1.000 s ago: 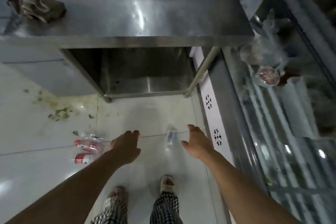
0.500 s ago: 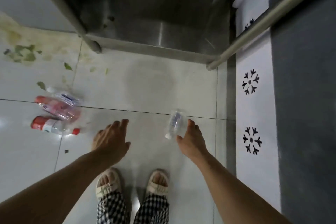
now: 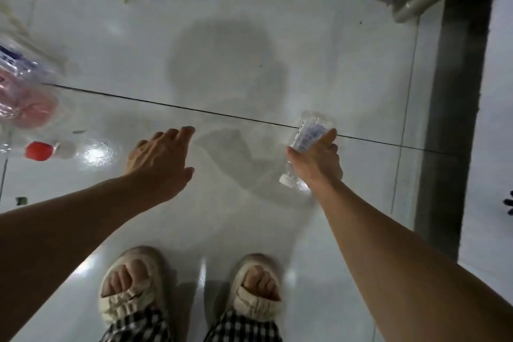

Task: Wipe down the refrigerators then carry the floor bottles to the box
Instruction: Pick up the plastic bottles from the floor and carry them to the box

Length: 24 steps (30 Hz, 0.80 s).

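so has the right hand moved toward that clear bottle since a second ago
Yes. The right hand has closed onto the clear bottle lying across the floor grout line.

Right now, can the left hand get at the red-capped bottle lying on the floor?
Probably yes: the left hand is empty, and only bare floor shows between it and the red-capped bottle further left.

Right hand [image 3: 315, 162] gripped a clear bottle [image 3: 306, 137] lying on tiled floor [image 3: 236, 36]; left hand [image 3: 159, 160] hovered open; blurred bottles [image 3: 22, 92] lay at left.

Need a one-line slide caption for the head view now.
Right hand closing on clear bottle on tiled floor; left hand open.
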Each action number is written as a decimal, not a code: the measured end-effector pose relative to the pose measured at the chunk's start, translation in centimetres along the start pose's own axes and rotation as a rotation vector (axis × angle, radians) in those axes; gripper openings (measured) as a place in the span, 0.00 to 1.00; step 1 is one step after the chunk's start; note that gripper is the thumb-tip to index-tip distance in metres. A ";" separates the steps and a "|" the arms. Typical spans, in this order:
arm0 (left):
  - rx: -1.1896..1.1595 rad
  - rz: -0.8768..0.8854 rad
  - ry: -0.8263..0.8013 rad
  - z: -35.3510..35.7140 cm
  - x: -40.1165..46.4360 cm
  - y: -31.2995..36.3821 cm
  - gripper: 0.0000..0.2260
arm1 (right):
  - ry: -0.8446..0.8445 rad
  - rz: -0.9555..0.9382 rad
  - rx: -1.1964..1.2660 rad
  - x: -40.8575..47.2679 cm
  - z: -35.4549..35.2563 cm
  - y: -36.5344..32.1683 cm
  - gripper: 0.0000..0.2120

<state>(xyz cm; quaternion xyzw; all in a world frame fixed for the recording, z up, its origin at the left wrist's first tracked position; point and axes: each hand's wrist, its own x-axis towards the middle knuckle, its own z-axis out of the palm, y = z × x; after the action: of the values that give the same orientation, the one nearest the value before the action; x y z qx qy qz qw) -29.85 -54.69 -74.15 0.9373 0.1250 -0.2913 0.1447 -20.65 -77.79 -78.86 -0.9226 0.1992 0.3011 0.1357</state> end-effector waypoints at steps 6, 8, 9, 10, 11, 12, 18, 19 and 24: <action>-0.024 -0.047 0.001 1.8 -0.5 -2.1 0.33 | -0.015 -0.058 -0.009 0.2 1.2 -0.9 0.43; -0.059 -0.079 0.007 1.0 -1.2 -2.4 0.33 | -0.022 -0.084 -0.035 -1.1 0.3 -1.7 0.40; -0.076 -0.094 0.013 0.4 -1.8 -2.6 0.33 | -0.022 -0.108 -0.050 -2.0 -0.3 -2.3 0.40; -0.097 -0.107 0.022 -0.4 -2.3 -2.8 0.33 | -0.022 -0.136 -0.070 -3.0 -0.9 -3.1 0.40; -0.124 -0.121 0.034 -1.3 -3.0 -3.0 0.33 | -0.023 -0.165 -0.095 -4.1 -1.7 -4.0 0.40; -0.159 -0.139 0.047 -2.3 -3.7 -3.2 0.34 | -0.024 -0.195 -0.121 -5.3 -2.4 -5.0 0.40; -0.359 -0.297 0.117 -9.8 -9.2 -6.5 0.33 | -0.064 -0.371 -0.228 -13.4 -6.3 -14.1 0.39; -0.381 -0.323 0.127 -11.0 -10.2 -7.5 0.33 | -0.074 -0.396 -0.244 -14.9 -6.7 -15.9 0.39; -0.459 -0.446 0.167 -15.9 -15.5 -13.5 0.30 | -0.090 -0.553 -0.315 -21.8 -7.4 -24.8 0.39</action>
<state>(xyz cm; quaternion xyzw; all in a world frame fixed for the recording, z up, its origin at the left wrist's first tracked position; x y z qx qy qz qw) -38.43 -39.00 -55.30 0.8504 0.4011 -0.2020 0.2742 -21.89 -52.40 -56.53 -0.9371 -0.1144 0.3206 0.0767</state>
